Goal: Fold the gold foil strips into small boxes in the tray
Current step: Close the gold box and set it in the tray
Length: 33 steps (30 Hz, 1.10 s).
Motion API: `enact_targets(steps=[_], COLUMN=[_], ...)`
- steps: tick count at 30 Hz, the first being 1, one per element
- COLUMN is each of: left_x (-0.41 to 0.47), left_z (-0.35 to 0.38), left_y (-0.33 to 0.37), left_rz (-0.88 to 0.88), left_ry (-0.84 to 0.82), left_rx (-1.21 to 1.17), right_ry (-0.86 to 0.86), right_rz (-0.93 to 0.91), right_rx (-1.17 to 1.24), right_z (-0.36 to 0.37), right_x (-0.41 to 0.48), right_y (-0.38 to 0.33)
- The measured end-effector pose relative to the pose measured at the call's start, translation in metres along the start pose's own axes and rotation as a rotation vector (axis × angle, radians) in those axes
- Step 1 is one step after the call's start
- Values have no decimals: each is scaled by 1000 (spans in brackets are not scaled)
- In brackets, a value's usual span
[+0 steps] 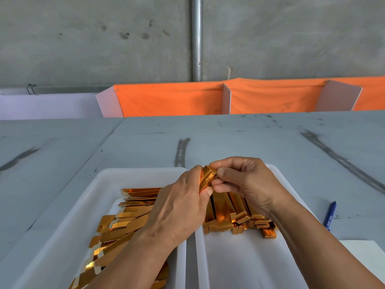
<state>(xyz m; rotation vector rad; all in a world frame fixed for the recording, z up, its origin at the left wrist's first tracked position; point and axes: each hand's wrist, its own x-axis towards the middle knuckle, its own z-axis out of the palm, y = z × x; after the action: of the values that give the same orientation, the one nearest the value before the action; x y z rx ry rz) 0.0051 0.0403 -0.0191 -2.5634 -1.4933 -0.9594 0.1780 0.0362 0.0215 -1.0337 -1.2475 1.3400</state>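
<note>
1. At centre frame, the left hand (179, 207) and right hand (245, 184) meet above two white trays, both holding one partly folded gold foil box (207, 177).
2. The left hand's grip is clamped on the box's lower part, with the thumb tip under it.
3. The right hand's grip is clamped on the box's upper end, thumb and fingers curled round it.
4. Lower left, the left tray (100, 180) holds a loose heap of flat gold foil strips (129, 215), partly hidden by the left forearm.
5. Just beside it, the right tray (250, 263) holds a pile of folded boxes (227, 209) below the right hand.
6. At the right edge, a blue pen (330, 214) lies on the grey bench (250, 138), near a white sheet (366, 253).
7. Across the upper middle, an orange cloth (170, 99) hangs behind the bench.
</note>
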Motion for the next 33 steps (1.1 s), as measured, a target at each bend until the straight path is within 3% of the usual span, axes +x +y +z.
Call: enact_targets(steps=[21, 33], left_x=[-2, -1], left_z=[-4, 4], left_y=[2, 4], left_rz=[26, -82], left_ry=[-2, 35], left_rx=[-45, 119], right_ry=[21, 13], right_rz=[-37, -40], right_rx=[-202, -179], right_z=[-3, 5], right_x=[0, 0], right_y=[2, 8])
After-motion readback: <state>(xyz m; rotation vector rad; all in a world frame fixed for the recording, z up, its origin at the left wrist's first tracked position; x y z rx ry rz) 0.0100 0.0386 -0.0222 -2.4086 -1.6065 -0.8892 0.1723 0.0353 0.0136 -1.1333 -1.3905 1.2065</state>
